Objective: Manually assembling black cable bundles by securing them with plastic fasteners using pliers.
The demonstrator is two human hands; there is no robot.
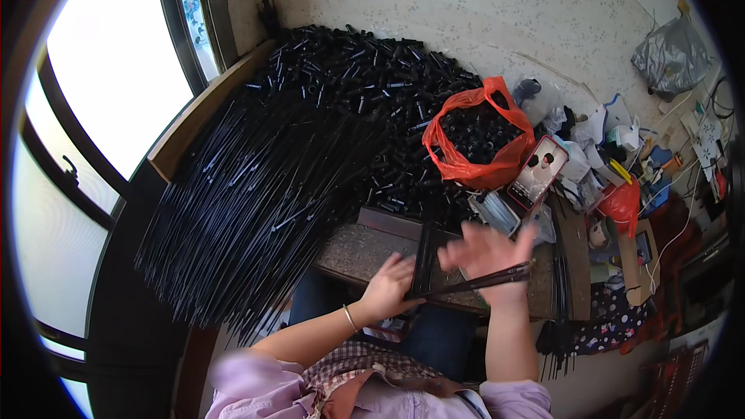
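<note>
My left hand (388, 289) grips the near end of a bundle of thin black rods (473, 281) over the front edge of a small stone-topped table (357, 252). The bundle runs to the right across my right hand (489, 256), whose palm faces up with fingers spread and the rods resting against its heel. A second flat stack of black rods (424, 252) lies upright on the table between my hands. A thin bracelet sits on my left wrist.
A big fan of long black rods (240, 202) covers the left side. Behind it lies a heap of short black tubes (365, 85). An orange plastic bag (477, 143) holds more tubes. Cluttered boxes, bags and tools (621, 171) fill the right. A window is at left.
</note>
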